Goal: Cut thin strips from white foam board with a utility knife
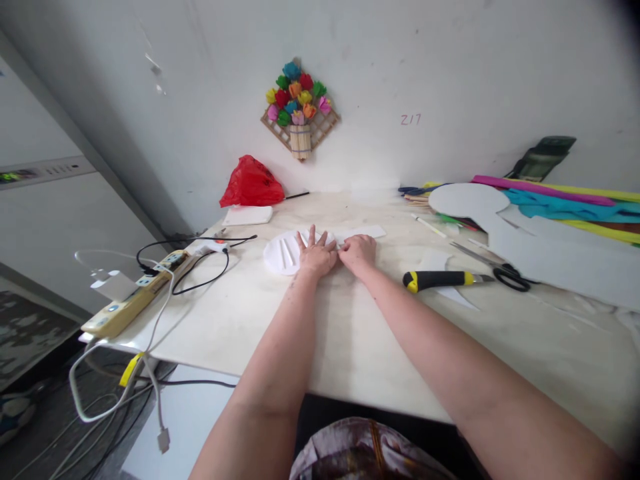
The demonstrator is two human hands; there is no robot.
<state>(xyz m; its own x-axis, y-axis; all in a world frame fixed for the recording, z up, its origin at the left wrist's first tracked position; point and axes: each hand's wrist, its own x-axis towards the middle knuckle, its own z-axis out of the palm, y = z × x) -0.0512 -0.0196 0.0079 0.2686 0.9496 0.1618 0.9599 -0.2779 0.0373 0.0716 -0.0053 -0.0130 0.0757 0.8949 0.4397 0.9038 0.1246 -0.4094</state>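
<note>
My left hand (319, 257) lies with its fingers spread on the right part of a white round piece (274, 257), which looks like foam board or card. Thin raised white strips (289, 252) cross the piece's face, side by side. Close against it on the right, my right hand (359, 252) is closed, fingertips pinched together near my left fingers. Whatever sits in that pinch is hidden. A flat white strip (367, 233) runs out behind my right hand and lies on the table.
Right of my arms lie a black-and-yellow utility knife (440, 280), blade out, and black-handled scissors (507, 272). A large white cut-out board (545, 250) and coloured strips (565, 200) fill the right. Leftward are a power strip (120, 313) with cables and a red plastic bag (251, 183).
</note>
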